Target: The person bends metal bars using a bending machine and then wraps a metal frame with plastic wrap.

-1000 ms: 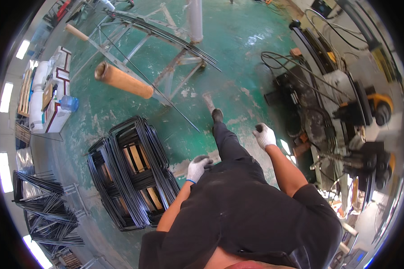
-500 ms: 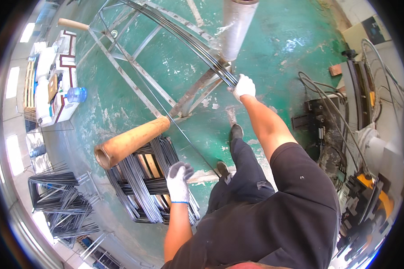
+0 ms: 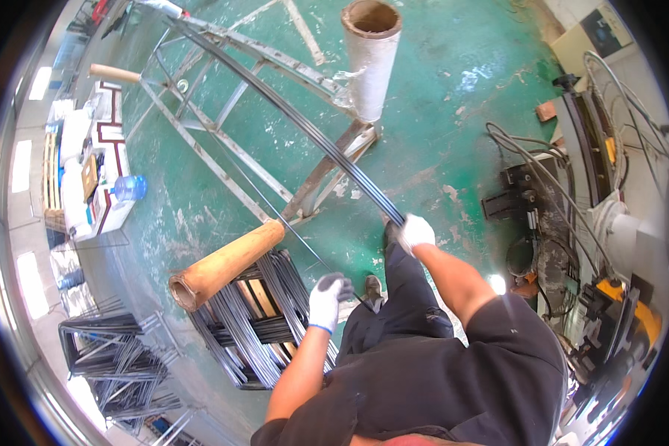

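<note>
In a white glove, my right hand (image 3: pixel 416 234) is closed around the near end of a bundle of long thin dark metal rods (image 3: pixel 327 145). The bundle slants away to the far left, above a metal frame (image 3: pixel 301 201). My left hand (image 3: pixel 328 299), gloved with grey fingers, is held up at lower centre with its fingers loosely bent and apart. A single thin rod (image 3: pixel 297 236) runs slantwise beside its fingertips toward my legs; whether they touch is unclear.
A brown cardboard tube (image 3: pixel 227 264) juts over a stack of bent dark rod frames (image 3: pixel 238 334). A plastic-wrapped tube (image 3: pixel 372 78) stands upright on the metal frame's corner. Machinery with cables (image 3: pixel 543 193) lines the right. More bent rods (image 3: pixel 115 357) lie at far left.
My right hand has drawn the rod bundle nearer to my body. My left hand has moved right and slightly up, closer to the single rod.
</note>
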`<state>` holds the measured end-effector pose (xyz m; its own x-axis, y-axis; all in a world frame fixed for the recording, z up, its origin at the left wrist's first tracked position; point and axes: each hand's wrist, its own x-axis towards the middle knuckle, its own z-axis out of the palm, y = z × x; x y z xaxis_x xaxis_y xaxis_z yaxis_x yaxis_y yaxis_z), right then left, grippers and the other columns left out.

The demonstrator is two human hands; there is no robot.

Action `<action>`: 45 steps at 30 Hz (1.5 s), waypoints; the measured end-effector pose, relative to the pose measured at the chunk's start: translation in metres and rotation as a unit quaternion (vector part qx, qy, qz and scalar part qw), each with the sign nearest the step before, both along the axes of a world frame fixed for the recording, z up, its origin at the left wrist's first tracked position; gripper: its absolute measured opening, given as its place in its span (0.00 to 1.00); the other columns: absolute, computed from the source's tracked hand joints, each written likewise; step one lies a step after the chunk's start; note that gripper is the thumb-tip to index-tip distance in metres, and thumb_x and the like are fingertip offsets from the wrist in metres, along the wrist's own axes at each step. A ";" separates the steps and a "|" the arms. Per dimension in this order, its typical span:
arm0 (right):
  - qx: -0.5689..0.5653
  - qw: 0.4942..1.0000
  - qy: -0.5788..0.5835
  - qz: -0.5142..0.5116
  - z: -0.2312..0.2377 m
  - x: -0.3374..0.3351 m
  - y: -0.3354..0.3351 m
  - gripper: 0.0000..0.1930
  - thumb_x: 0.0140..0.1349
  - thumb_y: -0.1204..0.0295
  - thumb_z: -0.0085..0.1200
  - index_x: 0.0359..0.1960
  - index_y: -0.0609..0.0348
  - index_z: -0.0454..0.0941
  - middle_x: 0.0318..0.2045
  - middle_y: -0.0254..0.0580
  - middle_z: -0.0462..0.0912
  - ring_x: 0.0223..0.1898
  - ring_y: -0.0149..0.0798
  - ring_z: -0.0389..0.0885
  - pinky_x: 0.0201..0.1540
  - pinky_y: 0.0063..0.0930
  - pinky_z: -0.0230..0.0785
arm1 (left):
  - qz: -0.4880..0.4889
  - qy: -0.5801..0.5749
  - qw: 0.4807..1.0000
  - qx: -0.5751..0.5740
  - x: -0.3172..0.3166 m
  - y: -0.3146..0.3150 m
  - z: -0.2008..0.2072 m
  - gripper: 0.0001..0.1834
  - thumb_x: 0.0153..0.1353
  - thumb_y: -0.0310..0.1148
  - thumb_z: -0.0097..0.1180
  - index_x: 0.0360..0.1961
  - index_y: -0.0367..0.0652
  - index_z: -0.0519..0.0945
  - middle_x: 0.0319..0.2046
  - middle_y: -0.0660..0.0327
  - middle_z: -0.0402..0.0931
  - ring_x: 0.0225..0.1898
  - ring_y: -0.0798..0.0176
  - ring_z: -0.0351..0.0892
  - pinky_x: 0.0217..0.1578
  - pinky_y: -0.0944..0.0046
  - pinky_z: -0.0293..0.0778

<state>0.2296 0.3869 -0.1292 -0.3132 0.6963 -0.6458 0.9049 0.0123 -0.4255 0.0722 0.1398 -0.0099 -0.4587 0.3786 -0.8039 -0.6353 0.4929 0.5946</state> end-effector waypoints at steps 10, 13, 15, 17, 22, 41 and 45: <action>0.009 0.984 -0.154 -0.089 0.127 0.362 -0.348 0.15 0.64 0.56 0.61 0.37 0.56 0.85 0.36 0.58 0.88 0.41 0.62 0.87 0.47 0.53 0.78 | -0.054 -0.140 0.983 0.104 -0.008 0.032 -0.084 0.24 0.74 0.49 0.60 0.58 0.40 0.75 0.50 0.48 0.82 0.50 0.43 0.84 0.53 0.39 0.80; 0.029 0.975 -0.190 -0.111 0.196 0.413 -0.440 0.11 0.62 0.60 0.61 0.36 0.53 0.84 0.32 0.54 0.88 0.39 0.59 0.88 0.45 0.53 0.78 | -0.006 -0.253 0.957 0.139 0.024 0.027 -0.088 0.26 0.75 0.54 0.55 0.55 0.39 0.76 0.47 0.47 0.81 0.53 0.40 0.80 0.62 0.34 0.71; 0.090 0.970 -0.211 -0.083 0.225 0.444 -0.492 0.09 0.59 0.61 0.63 0.32 0.53 0.83 0.28 0.50 0.87 0.34 0.58 0.88 0.41 0.52 0.78 | 0.028 -0.357 0.914 0.189 0.042 0.020 -0.097 0.23 0.76 0.50 0.55 0.51 0.38 0.79 0.46 0.49 0.83 0.50 0.45 0.82 0.55 0.42 0.79; 0.147 0.960 -0.212 -0.106 0.239 0.455 -0.519 0.09 0.55 0.63 0.64 0.27 0.53 0.81 0.22 0.49 0.84 0.27 0.57 0.87 0.34 0.52 0.78 | 0.040 -0.322 0.926 0.192 0.067 0.014 -0.080 0.19 0.77 0.47 0.54 0.44 0.40 0.83 0.36 0.58 0.85 0.39 0.54 0.85 0.41 0.51 0.84; 0.302 0.918 -0.168 -0.196 0.231 0.415 -0.503 0.05 0.55 0.67 0.60 0.28 0.51 0.80 0.25 0.46 0.84 0.29 0.55 0.85 0.34 0.51 0.76 | -0.077 -0.227 0.955 0.175 0.123 -0.006 -0.050 0.20 0.79 0.44 0.49 0.30 0.45 0.77 0.24 0.58 0.78 0.25 0.53 0.78 0.32 0.53 0.77; 0.468 0.678 -0.305 -0.478 0.205 0.891 -0.540 0.03 0.56 0.77 0.59 0.31 0.55 0.79 0.36 0.48 0.81 0.48 0.56 0.78 0.57 0.48 0.68 | -0.231 -0.236 0.812 0.480 0.388 0.119 0.267 0.07 0.75 0.28 0.56 0.46 0.34 0.80 0.37 0.55 0.82 0.40 0.57 0.81 0.53 0.52 0.80; 0.441 0.464 -0.284 -0.714 0.230 0.922 -0.527 0.08 0.63 0.74 0.58 0.42 0.58 0.84 0.50 0.51 0.85 0.54 0.51 0.84 0.57 0.43 0.76 | -0.265 -0.255 0.792 0.488 0.421 0.173 0.283 0.06 0.74 0.26 0.56 0.46 0.34 0.79 0.36 0.55 0.81 0.40 0.58 0.81 0.54 0.52 0.80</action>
<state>1.1517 -0.1404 0.1005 0.9201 0.0031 0.3916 0.2210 -0.8296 -0.5128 0.4934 0.3125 0.2735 0.2621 0.9642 -0.0397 -0.7739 0.2345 0.5883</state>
